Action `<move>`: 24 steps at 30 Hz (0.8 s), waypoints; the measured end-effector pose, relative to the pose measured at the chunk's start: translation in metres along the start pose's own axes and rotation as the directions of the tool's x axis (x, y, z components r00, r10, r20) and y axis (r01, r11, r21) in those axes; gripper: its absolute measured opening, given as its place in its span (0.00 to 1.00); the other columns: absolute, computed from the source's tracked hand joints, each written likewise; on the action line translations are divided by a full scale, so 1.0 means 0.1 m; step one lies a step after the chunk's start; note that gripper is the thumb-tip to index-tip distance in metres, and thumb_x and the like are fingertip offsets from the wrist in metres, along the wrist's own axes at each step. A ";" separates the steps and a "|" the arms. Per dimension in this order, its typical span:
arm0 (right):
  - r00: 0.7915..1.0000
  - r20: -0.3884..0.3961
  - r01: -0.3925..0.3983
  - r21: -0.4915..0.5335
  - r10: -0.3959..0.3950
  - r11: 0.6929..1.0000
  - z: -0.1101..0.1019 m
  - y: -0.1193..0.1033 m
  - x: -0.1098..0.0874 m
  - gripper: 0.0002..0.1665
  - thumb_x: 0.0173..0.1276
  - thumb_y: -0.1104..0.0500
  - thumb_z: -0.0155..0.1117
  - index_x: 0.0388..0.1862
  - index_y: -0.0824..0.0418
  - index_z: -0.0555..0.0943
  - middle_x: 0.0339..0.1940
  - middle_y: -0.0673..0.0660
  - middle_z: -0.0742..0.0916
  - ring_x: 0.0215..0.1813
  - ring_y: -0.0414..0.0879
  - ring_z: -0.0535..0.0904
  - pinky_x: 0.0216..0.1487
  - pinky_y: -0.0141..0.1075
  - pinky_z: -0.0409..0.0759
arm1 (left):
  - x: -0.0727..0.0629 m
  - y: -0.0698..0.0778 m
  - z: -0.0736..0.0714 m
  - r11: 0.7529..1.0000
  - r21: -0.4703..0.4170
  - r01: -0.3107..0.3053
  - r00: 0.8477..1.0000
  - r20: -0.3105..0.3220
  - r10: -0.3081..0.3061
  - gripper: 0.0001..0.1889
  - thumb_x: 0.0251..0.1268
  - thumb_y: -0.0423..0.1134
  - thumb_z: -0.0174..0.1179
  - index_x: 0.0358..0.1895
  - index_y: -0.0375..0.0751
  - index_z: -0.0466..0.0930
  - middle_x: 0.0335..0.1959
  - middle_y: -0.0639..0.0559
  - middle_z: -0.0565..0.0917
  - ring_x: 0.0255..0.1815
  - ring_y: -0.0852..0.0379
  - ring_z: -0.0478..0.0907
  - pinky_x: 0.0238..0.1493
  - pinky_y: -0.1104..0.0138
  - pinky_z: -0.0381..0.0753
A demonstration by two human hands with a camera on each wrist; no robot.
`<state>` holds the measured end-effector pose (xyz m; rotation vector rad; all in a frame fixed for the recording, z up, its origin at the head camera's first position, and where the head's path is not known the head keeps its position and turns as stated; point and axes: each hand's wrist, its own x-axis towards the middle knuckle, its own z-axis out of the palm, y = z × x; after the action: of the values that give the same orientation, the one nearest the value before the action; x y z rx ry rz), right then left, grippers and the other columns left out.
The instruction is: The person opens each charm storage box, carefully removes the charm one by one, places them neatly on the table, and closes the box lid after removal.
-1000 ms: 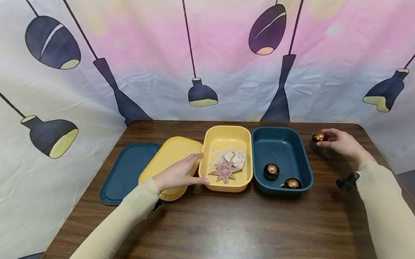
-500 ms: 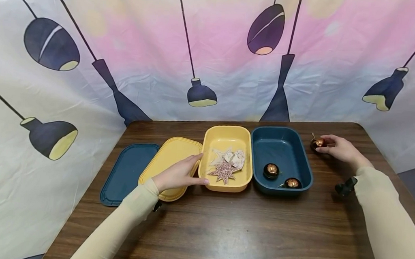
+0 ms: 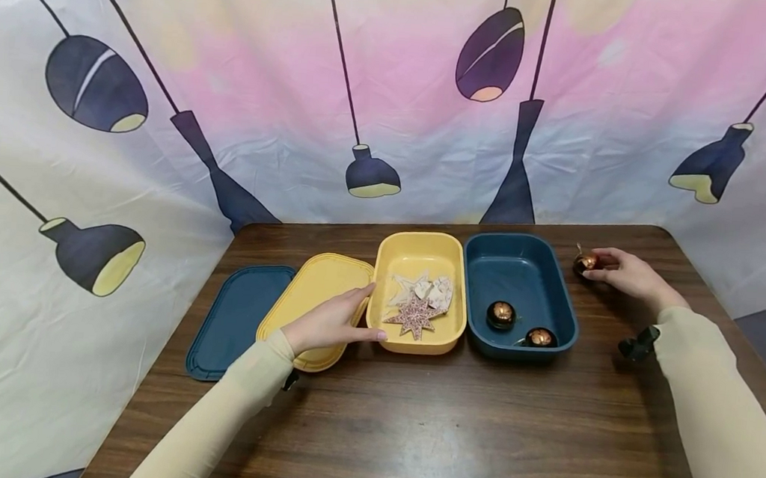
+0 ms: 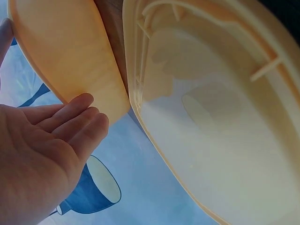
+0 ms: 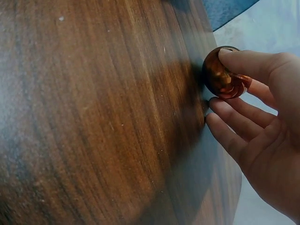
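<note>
In the head view, my right hand pinches a shiny copper-brown bauble by the table's back right. Its thumb lies on the ball in the right wrist view, where the bauble sits at the table surface. My left hand touches the left side of a yellow box with its fingers fairly straight. A pink glitter star and whitish ornaments lie in that box. Two more baubles rest in the dark blue box beside it.
A yellow lid overlaps a dark blue lid to the left of the boxes. All stand on a brown wooden table. A cloth printed with lamps hangs behind.
My right hand and its bauble have come slightly toward me, and the bauble's loop now points up. Over the last half second they barely move. The left hand stays put.
</note>
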<state>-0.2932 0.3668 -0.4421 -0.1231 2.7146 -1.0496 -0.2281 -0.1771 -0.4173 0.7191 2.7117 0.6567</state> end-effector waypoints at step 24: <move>1.000 -0.013 -0.003 0.018 0.003 1.000 0.00 -0.01 0.01 0.51 0.76 0.46 0.61 0.80 0.74 0.48 0.73 0.80 0.62 0.69 0.75 0.62 0.65 0.67 0.65 | -0.01 0.03 -0.03 1.000 0.010 -0.006 1.000 0.022 0.006 0.58 0.59 0.67 0.66 0.81 0.37 0.47 0.76 0.41 0.65 0.75 0.48 0.63 0.71 0.54 0.66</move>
<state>-0.2941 0.3660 -0.4421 -0.1096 2.7150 -1.0774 -0.2271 -0.1765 -0.4131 0.7328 2.6958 0.6330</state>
